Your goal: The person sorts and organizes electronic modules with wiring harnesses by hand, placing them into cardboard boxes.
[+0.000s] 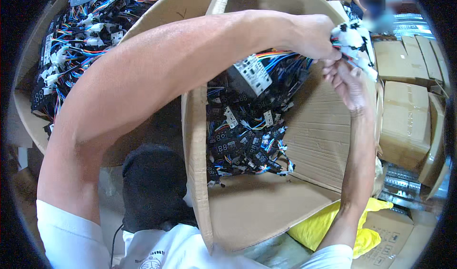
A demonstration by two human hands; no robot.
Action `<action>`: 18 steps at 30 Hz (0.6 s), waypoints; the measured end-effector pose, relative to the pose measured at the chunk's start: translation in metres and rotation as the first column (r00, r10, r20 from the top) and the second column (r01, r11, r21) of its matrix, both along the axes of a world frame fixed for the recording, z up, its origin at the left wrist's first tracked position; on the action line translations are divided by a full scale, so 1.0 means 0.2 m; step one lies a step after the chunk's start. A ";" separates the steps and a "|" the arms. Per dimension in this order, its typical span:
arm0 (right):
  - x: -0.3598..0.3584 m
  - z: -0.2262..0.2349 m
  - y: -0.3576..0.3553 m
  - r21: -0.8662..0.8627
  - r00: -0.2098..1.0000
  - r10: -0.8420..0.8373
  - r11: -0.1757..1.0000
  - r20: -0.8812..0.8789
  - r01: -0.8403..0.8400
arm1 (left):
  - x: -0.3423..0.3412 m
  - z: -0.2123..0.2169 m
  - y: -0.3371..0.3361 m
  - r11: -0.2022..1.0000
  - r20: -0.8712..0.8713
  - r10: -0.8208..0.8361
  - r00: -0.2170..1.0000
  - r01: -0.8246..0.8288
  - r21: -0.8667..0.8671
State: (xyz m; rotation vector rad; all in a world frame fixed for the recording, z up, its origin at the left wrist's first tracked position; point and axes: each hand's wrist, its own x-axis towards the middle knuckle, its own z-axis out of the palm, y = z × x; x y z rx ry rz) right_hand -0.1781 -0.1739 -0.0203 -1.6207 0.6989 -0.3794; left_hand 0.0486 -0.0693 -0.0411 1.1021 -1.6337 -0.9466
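Observation:
My left hand (315, 33) reaches across to the upper right and is closed round a bundle of coloured wires. White plugs (351, 36) stick out beyond its fingers. My right hand (351, 85) is just below, its curled fingers pressed on the same bundle. From my hands, orange, red and blue wires (281, 58) run left to a black and white electronic module (254, 74) above the open cardboard box (316, 112). Inside lie several dark display modules (238, 143) with wires. My left hand hides part of the bundle.
At the far left another cardboard box (157, 16) holds a heap of wired display modules (85, 45). Stacked cartons (404, 121) stand to the right. A yellow plastic bag (312, 228) lies near my right forearm. Someone's blurred figure (373, 2) shows at the top right.

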 end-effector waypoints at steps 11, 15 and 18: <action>-0.29 -1.71 0.43 -0.120 0.248 0.166 0.548 -0.954 -0.828 | -0.03 -0.03 -0.08 0.952 0.209 0.291 0.934 -0.305 0.037; -0.25 -1.32 0.32 -0.155 0.253 0.144 0.485 -0.957 -0.861 | -0.01 -0.01 -0.06 0.919 0.168 0.388 0.906 -0.395 0.008; -0.41 -0.81 0.08 -0.428 0.543 -0.087 0.724 -0.835 -0.541 | -0.04 0.04 -0.06 0.900 0.161 0.424 0.891 -0.434 0.031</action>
